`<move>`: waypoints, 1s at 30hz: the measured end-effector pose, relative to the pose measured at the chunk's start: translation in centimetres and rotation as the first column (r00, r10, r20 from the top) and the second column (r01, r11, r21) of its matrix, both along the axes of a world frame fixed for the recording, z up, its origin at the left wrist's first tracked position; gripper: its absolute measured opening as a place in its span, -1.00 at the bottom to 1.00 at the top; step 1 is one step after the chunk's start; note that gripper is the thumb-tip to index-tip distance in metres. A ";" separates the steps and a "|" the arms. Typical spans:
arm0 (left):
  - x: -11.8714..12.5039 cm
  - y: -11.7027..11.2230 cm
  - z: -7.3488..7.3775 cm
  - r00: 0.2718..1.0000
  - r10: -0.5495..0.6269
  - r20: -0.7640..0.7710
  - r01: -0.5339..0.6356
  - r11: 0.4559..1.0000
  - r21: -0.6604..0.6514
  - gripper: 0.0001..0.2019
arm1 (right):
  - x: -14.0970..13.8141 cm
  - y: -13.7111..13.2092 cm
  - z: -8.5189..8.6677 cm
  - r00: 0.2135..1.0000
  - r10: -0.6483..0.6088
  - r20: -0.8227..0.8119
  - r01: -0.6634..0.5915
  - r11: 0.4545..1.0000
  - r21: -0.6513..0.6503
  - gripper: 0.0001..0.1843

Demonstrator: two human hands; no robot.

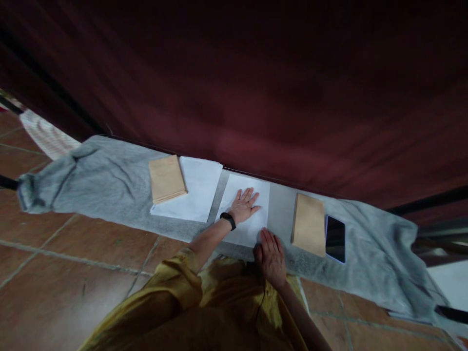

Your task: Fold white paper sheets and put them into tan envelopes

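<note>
A white sheet of paper [237, 235] lies on the grey cloth in front of me. My left hand [245, 207], with a black band on its wrist, rests flat on the sheet with its fingers spread. At the sheet's near right corner lies my right hand [271, 253]. Its fingers are loosely bent and side by side, the tips touching the paper's edge; the thumb is partly hidden. To the left, a stack of brown envelopes [167, 179] sits on a pile of white paper [200, 187]. More brown envelopes [309, 224] lie to the right.
A phone [335, 239] with a dark screen lies beside the right envelopes. Grey cloth [106, 180] covers the long narrow surface. Dark red fabric [256, 107] hangs along its far side. Tiled floor [91, 278] shows below the near edge.
</note>
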State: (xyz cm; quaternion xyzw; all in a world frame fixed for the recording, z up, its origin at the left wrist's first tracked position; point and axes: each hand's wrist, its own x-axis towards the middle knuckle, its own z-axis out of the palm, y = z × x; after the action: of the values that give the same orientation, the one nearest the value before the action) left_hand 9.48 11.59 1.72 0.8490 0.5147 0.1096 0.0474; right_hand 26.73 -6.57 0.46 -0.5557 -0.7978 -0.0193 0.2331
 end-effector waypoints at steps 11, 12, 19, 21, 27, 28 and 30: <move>-0.3 4.3 0.0 0.997 0.076 0.010 -0.076 0.997 -0.008 -0.36 | -0.2 0.0 0.1 0.999 -0.011 0.039 0.010 0.999 0.047 -0.41; -0.4 4.6 -0.1 0.996 0.088 0.012 -0.088 0.996 -0.007 -0.36 | -0.3 0.0 0.0 0.999 -0.013 0.044 0.011 0.999 0.046 -0.41; -0.8 6.2 -0.4 0.982 0.186 0.045 -0.186 0.983 -0.003 -0.38 | -0.5 0.1 0.1 0.999 -0.032 0.026 0.031 0.998 0.049 -0.44; -0.5 5.9 -0.4 0.978 0.200 0.049 -0.201 0.980 -0.002 -0.39 | -0.5 0.1 0.0 0.999 -0.029 0.018 0.028 0.998 0.054 -0.44; 1.5 1.2 -0.4 0.995 0.098 0.029 -0.098 0.995 0.005 -0.41 | -0.3 0.0 0.0 1.000 0.002 0.003 -0.002 0.996 0.090 -0.41; 1.6 0.3 -0.4 0.998 0.063 0.025 -0.063 0.998 0.012 -0.41 | -0.3 0.0 0.0 1.000 -0.002 -0.005 0.003 0.996 0.094 -0.41; 1.3 -1.1 -0.3 1.000 0.007 0.018 -0.008 0.999 0.037 -0.41 | -0.4 0.0 0.1 1.000 -0.014 -0.011 0.015 0.996 0.086 -0.42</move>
State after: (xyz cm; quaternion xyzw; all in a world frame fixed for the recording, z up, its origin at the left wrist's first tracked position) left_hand 10.82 10.48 1.43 0.8469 0.5151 0.1271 0.0359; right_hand 26.34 -6.54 0.60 -0.5509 -0.7910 -0.0527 0.2609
